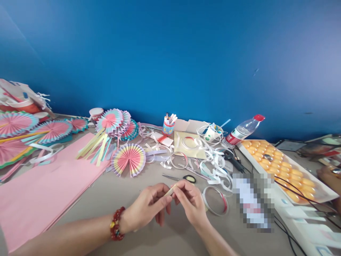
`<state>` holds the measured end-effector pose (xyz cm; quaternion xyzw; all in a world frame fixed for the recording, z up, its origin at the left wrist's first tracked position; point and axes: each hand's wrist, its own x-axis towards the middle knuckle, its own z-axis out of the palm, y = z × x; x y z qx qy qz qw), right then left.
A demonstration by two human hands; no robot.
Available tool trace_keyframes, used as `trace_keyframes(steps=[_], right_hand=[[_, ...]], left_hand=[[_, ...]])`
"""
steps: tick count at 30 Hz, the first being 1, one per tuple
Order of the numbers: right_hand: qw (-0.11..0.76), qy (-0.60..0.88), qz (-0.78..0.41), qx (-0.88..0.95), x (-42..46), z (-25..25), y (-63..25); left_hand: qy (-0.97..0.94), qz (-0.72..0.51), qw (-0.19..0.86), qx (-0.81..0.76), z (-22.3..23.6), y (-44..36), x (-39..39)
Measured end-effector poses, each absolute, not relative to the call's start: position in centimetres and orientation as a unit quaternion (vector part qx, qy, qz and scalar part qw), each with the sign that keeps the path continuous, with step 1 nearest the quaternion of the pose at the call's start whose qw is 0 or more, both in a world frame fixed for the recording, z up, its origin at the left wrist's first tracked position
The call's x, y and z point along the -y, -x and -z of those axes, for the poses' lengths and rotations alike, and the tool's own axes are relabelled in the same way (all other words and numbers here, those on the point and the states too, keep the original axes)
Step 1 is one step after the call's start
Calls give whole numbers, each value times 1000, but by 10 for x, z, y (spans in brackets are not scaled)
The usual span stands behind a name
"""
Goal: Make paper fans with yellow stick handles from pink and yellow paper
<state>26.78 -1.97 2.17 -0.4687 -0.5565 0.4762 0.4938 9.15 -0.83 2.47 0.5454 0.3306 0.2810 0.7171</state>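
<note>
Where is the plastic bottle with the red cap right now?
In the head view, the bottle is right of centre by the blue wall, between the white cup and the tray of yellow-orange rounded things.

Papercraft workspace, by look of it; home or workshop, can't tell from here. Pleated paper fans point(129, 152), stacked pink paper point(58, 181), scissors point(183, 178), tape rolls point(226, 204), curled strips point(208, 170), pen cup point(168, 129), tabletop point(106, 193), blue wall point(149, 60) behind.
</note>
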Motion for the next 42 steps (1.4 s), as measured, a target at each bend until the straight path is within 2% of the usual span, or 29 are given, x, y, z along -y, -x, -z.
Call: trace_keyframes(steps=[11, 14, 17, 20, 27, 34, 39, 42], right_hand=[[470, 446, -539, 538, 17, -17, -265], [474, 456, -514, 551, 18, -16, -263], [483, 456, -501, 555, 17, -17, -263], [487, 447, -540, 521, 14, -16, -269], [576, 478, -512, 421, -1, -13, -292], [631, 471, -483, 383, -9, -25, -302], [652, 470, -461, 377, -12, -26, -306], [649, 458, -476, 378, -12, -25, -308]], left_hand=[[-572, -298, 675, -357, -16, -92, 8], [-574, -291, 673, -365, -17, -92, 9], [-568, -281, 684, -362, -17, -93, 9], [-546, -255, 720, -342, -15, -92, 5], [-497, -180, 784, -326, -9, -90, -3], [-519, -163, 770, -333, -4, -84, -7], [-568, -159, 724, -358, -2, -78, -11], [-565, -112, 749, -327, -7, -74, -15]])
